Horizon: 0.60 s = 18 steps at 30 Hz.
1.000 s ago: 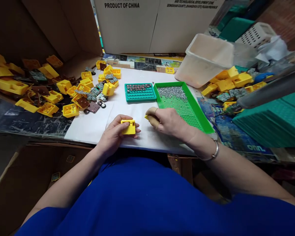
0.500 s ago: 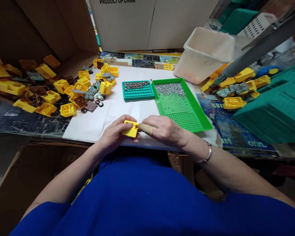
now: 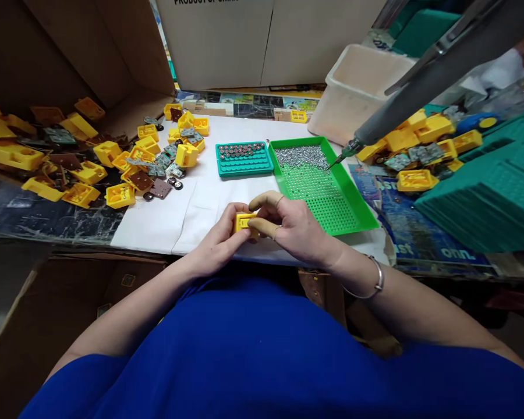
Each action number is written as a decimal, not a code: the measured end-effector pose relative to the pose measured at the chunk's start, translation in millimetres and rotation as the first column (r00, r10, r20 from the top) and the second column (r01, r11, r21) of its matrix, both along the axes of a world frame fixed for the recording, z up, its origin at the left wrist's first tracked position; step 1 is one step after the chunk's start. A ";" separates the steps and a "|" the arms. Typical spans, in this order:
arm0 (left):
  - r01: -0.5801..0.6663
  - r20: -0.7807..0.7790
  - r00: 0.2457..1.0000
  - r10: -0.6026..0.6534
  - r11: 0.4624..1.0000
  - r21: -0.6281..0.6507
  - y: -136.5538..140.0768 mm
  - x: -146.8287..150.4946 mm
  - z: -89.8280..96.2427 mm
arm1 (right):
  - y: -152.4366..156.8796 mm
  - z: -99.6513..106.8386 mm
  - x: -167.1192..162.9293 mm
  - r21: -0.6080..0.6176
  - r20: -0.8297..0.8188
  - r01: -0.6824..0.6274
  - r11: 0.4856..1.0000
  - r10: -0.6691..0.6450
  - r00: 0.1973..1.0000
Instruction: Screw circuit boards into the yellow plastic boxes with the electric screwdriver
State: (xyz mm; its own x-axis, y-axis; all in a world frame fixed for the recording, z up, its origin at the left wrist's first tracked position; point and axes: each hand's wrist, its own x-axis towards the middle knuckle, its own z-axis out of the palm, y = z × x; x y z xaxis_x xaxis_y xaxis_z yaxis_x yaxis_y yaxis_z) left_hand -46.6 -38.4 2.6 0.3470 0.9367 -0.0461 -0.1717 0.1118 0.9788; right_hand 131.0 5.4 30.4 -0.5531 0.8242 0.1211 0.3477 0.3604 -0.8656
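The screwdriver [image 3: 402, 109] has swung from right of the green tray [image 3: 323, 201] until its tip overhangs it, while the yellow case [image 3: 243, 223], turned to another face, has shifted closer to that tray.

On the pale carton [image 3: 218, 49] at the back, reads "PRODUCT OF" in black capitals, followed by a word cut through by the view's top edge. On the blue printed sheet [image 3: 432, 224] at right, reads "onn." in pale letters, preceded by "st"; higher up, bears lettering too unclear to read.
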 end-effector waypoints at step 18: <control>0.004 -0.004 1.000 -0.004 1.000 0.021 -1.7 2.1 0.4 | -5.8 5.2 -3.0 0.008 0.036 0.061 0.998 -0.062 0.997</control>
State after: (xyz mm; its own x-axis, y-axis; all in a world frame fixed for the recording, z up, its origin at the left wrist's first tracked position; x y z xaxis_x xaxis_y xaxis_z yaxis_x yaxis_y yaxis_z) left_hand -44.5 -40.1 3.0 0.3508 0.9361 -0.0273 -0.1675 0.0914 0.9816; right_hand 128.0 -0.4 35.6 -0.5054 0.8561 0.1080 0.4000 0.3434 -0.8497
